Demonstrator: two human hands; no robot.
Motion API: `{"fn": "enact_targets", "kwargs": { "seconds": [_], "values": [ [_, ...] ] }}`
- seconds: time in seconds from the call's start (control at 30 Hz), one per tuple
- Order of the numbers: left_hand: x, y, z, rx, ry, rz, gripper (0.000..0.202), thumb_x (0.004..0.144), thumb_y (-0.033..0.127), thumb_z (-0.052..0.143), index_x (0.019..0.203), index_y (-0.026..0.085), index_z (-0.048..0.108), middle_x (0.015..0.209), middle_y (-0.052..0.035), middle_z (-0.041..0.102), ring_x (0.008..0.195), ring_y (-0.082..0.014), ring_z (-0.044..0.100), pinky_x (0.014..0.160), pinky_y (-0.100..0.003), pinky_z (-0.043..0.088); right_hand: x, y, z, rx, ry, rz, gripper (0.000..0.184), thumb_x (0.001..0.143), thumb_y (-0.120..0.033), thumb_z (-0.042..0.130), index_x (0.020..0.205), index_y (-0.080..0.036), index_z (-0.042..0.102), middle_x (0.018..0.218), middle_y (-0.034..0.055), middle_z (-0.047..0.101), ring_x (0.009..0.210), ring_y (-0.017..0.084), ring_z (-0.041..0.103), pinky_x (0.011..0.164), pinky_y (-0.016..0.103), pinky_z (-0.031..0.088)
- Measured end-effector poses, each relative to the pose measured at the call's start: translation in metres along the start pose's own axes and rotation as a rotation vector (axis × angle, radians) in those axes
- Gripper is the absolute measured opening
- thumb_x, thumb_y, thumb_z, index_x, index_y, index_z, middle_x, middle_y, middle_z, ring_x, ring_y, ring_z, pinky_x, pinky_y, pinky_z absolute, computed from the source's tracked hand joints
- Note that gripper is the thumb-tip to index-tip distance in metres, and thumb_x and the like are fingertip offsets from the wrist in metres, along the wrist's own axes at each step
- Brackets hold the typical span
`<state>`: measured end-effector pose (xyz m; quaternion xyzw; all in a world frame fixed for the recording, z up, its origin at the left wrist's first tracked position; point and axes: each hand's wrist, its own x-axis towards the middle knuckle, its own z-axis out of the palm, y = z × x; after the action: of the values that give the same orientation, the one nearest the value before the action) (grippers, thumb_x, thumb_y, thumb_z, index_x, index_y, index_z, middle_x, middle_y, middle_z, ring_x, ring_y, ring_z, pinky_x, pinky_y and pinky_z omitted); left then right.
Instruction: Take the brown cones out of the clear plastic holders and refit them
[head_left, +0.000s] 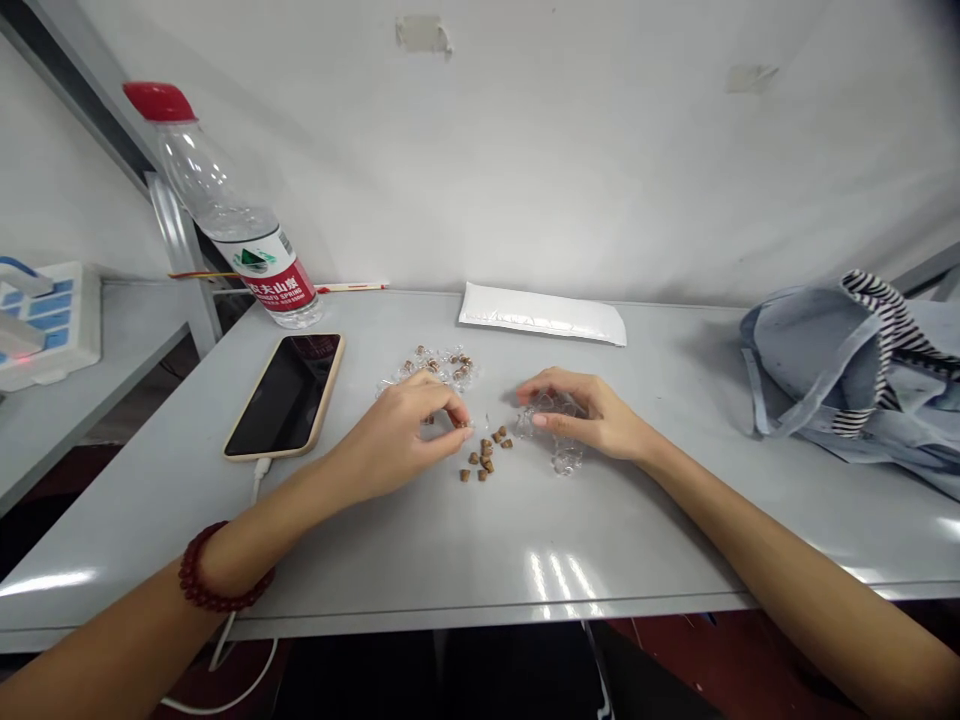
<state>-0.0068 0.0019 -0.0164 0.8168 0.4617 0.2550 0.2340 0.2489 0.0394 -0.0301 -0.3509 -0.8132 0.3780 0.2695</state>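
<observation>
Several small brown pellets [486, 455] lie loose on the grey table [525, 540] between my hands. My left hand [405, 430] rests just left of them, fingers pinched together at the tips on something tiny I cannot make out. My right hand [589, 415] lies to the right, fingers curled over crumpled clear plastic wrappers [559, 450]. Behind my left hand sits a heap of clear wrapped pieces [442, 365] with brown contents. A dark red bead bracelet [206, 585] circles my left wrist.
A phone [289, 393] with a charging cable lies at the left. A leaning water bottle [225, 215] with a red cap stands behind it. A white padded envelope [541, 313] lies at the back. A blue garment with striped fabric [855, 365] fills the right side.
</observation>
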Motion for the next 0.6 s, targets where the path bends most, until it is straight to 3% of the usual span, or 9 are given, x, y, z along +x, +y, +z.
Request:
{"fn": "enact_targets", "kwargs": {
  "seconds": [0.13,0.27,0.33,0.43,0.6],
  "values": [
    [0.0,0.004,0.011,-0.01,0.095,0.126,0.004,0.082,0.021,0.062,0.082,0.018,0.065,0.08,-0.0001,0.066,0.086,-0.0161,0.055,0.076,-0.028,0.044,-0.002,-0.011,0.01,-0.02,0.121,-0.076,0.026,0.08,-0.033,0.068,0.104,-0.022,0.067,0.097,0.0046,0.068,0.095,0.019,0.06,0.087,0.038,0.046],
    [0.0,0.007,0.021,-0.05,0.168,0.196,0.002,0.082,0.019,0.064,0.082,0.017,0.066,0.076,0.0002,0.067,0.083,-0.0155,0.054,0.075,-0.028,0.045,-0.002,-0.022,0.024,-0.088,0.11,-0.222,0.019,0.083,-0.028,0.066,0.1,-0.02,0.068,0.087,0.004,0.07,0.086,0.018,0.06,0.081,0.036,0.049],
    [-0.001,0.009,0.022,-0.069,0.182,0.199,0.002,0.081,0.018,0.065,0.08,0.018,0.066,0.073,0.0004,0.067,0.08,-0.0152,0.053,0.073,-0.028,0.045,-0.003,-0.026,0.028,-0.118,0.101,-0.224,0.015,0.086,-0.025,0.061,0.098,-0.02,0.068,0.086,0.0041,0.07,0.085,0.018,0.06,0.079,0.035,0.049],
    [-0.001,0.014,0.021,-0.123,0.133,0.132,0.005,0.08,0.018,0.065,0.075,0.019,0.067,0.07,0.0005,0.066,0.077,-0.0156,0.054,0.073,-0.029,0.045,-0.004,-0.032,0.029,-0.085,0.068,-0.14,0.012,0.086,-0.022,0.06,0.094,-0.021,0.068,0.086,0.0038,0.068,0.084,0.017,0.06,0.077,0.034,0.05],
    [-0.004,0.024,0.019,-0.216,0.111,-0.169,0.007,0.076,0.025,0.067,0.071,0.02,0.069,0.073,-0.0002,0.065,0.073,-0.0157,0.058,0.071,-0.03,0.047,-0.004,-0.037,0.027,0.006,0.057,-0.045,0.008,0.083,-0.021,0.062,0.087,-0.022,0.068,0.086,0.0034,0.066,0.084,0.018,0.059,0.079,0.036,0.048]
  ]
}}
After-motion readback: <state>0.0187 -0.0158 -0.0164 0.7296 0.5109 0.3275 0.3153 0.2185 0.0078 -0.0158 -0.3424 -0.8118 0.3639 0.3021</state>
